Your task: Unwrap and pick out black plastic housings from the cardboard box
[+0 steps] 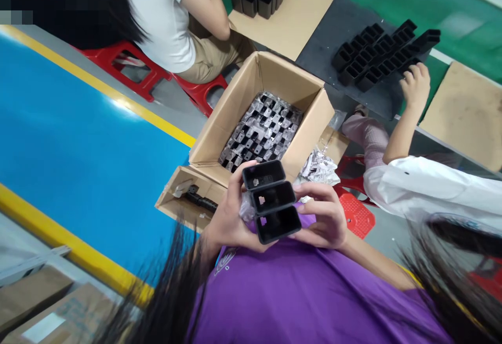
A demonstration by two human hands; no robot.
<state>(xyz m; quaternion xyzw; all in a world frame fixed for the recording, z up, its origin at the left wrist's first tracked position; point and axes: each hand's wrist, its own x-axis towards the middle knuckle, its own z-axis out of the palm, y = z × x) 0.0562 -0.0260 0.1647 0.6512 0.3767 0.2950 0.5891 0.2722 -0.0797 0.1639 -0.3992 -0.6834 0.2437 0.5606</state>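
Note:
Three black rectangular plastic cases (273,197), open-topped and hollow, sit side by side in a row between my hands. My left hand (229,218) is wrapped round their left ends, thumb along the nearest case, with a bit of clear plastic wrap (246,208) by the palm. On the other side, the fingertips of my right hand (323,216) press against the right ends. Small pale cut-outs show inside each case. Just beyond my hands stands an open cardboard box (308,135) holding rows of similar black pieces (261,129) in clear wrapping.
A smaller carton (168,197) with black parts lies at the left. Crumpled wrapping (319,169) and a red stool (355,216) are at the right. Black cases (372,54) stand on the dark bench (321,35), near a co-worker's hand (415,85). Another person sits at upper left.

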